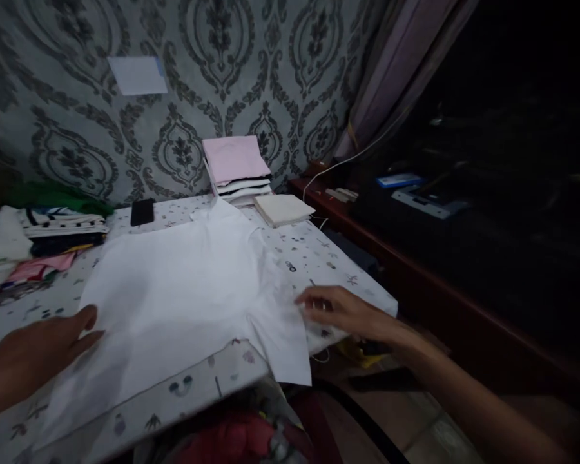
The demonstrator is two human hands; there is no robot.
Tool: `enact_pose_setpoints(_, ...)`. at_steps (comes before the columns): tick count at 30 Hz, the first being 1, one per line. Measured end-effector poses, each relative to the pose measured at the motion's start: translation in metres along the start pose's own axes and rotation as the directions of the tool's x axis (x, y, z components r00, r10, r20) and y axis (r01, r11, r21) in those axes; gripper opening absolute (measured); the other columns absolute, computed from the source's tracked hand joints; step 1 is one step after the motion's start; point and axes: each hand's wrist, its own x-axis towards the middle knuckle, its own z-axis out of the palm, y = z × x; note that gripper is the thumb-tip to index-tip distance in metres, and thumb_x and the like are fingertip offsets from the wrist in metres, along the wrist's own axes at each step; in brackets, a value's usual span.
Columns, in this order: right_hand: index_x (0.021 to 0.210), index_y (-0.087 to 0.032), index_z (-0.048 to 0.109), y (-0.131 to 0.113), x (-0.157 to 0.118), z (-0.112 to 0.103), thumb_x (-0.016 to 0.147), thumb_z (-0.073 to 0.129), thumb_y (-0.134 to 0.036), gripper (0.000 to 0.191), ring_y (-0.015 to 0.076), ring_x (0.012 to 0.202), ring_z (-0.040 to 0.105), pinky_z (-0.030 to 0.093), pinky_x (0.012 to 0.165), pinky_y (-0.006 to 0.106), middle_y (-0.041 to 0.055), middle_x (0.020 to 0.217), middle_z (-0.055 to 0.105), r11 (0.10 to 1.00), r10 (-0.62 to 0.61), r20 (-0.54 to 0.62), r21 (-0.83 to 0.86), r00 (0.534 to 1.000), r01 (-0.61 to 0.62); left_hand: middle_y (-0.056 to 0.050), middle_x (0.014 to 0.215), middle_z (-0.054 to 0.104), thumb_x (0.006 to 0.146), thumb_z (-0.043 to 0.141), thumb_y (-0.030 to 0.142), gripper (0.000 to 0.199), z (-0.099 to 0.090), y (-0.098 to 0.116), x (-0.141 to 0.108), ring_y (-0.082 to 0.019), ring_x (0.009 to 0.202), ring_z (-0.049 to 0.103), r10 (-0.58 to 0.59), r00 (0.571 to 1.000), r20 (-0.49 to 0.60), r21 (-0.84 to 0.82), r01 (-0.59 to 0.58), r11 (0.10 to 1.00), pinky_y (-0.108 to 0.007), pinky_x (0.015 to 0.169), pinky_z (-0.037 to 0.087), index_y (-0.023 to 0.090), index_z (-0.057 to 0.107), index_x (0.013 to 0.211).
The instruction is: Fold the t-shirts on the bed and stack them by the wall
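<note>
A white T-shirt [183, 277] lies spread on the table, its body flat and one sleeve [283, 341] hanging over the front edge. Its collar end, on the right, is rumpled. At the shirt's left end is my left hand [48, 351], thumb and fingers apart, the fingertips over or touching the cloth; it grips nothing. My right hand [343, 312] hovers at the collar end beside the sleeve. Its fingers are loosely bent with gaps between them, and no cloth shows in them. Whether those fingertips touch the shirt is hard to tell.
Folded clothes topped by a pink one [236, 158] stand against the wall, beside a cream folded cloth [284, 210]. A black phone [142, 212] lies at the back. Heaped clothes [62, 225] occupy the left. A white cable [348, 160] runs along the right.
</note>
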Motion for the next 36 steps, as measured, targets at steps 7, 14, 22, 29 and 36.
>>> enact_pose_setpoints(7,0.085,-0.019,0.063,0.029,0.067,0.027,0.080,0.064,-0.041,0.023,0.0191,0.082,0.057,0.042,0.072,0.029,0.0059,0.093,0.064,0.962,0.236,-0.410,-0.030,0.881,-0.271,-0.002,0.082,0.065,0.095,0.032,0.037,0.027,-0.021,0.176,0.077,-0.019,0.075,0.061,0.593,0.804,-0.043,-0.213,-0.588,0.781,-0.030,0.067,0.042,0.024,0.055,0.092)
enact_pose_setpoints(14,0.068,-0.022,0.048,0.029,0.066,0.037,0.065,0.061,-0.025,0.014,0.0117,0.058,0.043,0.030,0.055,0.025,-0.0058,0.061,0.048,0.894,0.292,-0.483,0.444,0.826,-0.057,-0.013,0.114,0.064,0.091,0.044,0.041,0.033,-0.001,0.271,0.164,-0.028,0.108,0.057,0.644,0.726,-0.240,-0.299,-0.686,0.663,-0.039,0.086,0.046,0.017,0.057,0.110)
enact_pose_setpoints(22,0.082,-0.024,0.046,0.029,0.044,0.051,0.062,0.063,-0.027,0.026,0.0080,0.043,0.038,0.025,0.043,0.021,-0.0118,0.053,0.046,0.565,0.450,-0.367,0.823,0.814,0.059,-0.001,0.076,0.058,0.080,0.057,0.047,0.028,-0.005,0.306,0.205,-0.017,0.070,0.051,0.774,0.630,0.065,-0.453,-0.672,0.586,-0.031,0.066,0.038,0.019,0.054,0.074)
enact_pose_setpoints(29,0.113,-0.022,0.051,0.020,0.030,0.052,0.072,0.072,-0.035,0.048,0.0117,0.055,0.052,0.040,0.051,0.024,-0.0075,0.066,0.057,0.486,0.528,-0.303,0.874,0.793,0.010,0.004,0.064,0.044,0.071,0.059,0.025,0.015,0.003,0.331,0.215,-0.012,0.061,0.042,0.789,0.613,0.036,-0.705,-0.544,0.455,-0.027,0.060,0.033,0.020,0.045,0.068)
enact_pose_setpoints(36,0.088,-0.017,0.068,0.002,-0.009,0.080,0.067,0.082,-0.036,0.031,0.0153,0.064,0.063,0.050,0.057,0.028,0.0019,0.077,0.071,0.436,0.325,0.076,0.873,0.943,-0.221,0.001,0.072,0.056,0.072,0.056,0.015,0.005,0.020,0.334,0.214,-0.014,0.069,0.051,0.711,0.695,-0.111,-0.660,-0.586,0.470,-0.029,0.067,0.040,0.018,0.054,0.076)
